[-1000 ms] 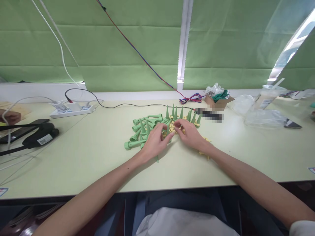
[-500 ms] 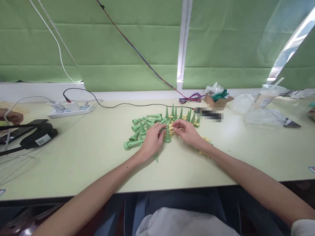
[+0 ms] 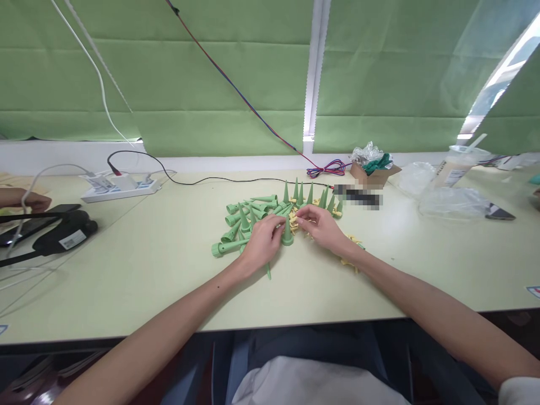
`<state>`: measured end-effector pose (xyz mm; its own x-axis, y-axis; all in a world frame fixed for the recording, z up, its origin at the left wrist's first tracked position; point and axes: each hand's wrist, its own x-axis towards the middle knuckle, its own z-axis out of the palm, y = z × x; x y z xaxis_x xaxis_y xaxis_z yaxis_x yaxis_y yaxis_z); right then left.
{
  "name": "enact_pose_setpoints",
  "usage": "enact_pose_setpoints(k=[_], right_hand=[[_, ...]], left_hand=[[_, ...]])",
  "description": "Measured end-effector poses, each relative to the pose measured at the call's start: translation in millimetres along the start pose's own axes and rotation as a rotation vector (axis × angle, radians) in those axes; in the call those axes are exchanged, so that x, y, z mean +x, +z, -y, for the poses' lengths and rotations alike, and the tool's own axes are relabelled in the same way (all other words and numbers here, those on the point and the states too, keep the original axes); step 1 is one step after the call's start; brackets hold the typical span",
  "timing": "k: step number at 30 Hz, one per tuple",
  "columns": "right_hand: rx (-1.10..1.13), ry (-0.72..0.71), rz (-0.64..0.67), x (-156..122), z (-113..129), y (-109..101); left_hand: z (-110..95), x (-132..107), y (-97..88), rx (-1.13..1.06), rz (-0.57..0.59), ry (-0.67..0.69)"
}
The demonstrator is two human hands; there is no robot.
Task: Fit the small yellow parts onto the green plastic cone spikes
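Green cones (image 3: 244, 221) lie heaped on the bench (image 3: 169, 264) at ten o'clock from the left hand (image 3: 264, 237), whose fingers curl narrowly; I cannot tell whether they grip. The upright cone (image 3: 287, 233), long axis vertical, is just beside that hand at three o'clock, with yellow bits (image 3: 294, 228) near its two o'clock. The right hand (image 3: 320, 226), fingertips nearly together, hold unclear, has this cone at nine o'clock, slightly farther away.
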<state>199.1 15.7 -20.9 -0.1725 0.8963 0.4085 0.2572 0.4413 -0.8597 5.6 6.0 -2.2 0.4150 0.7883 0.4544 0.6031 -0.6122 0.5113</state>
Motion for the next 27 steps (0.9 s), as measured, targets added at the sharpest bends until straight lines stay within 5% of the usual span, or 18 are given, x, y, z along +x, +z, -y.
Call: enact_pose_setpoints(k=[18, 27], right_hand=[[-0.044, -0.006, 0.056, -2, 5, 2], [-0.236, -0.042, -0.141, -5, 11, 1]], left_hand=[[10, 0, 8.5, 0.063, -0.039, 0.161], [6, 5, -5.2, 0.095, -0.195, 0.159]])
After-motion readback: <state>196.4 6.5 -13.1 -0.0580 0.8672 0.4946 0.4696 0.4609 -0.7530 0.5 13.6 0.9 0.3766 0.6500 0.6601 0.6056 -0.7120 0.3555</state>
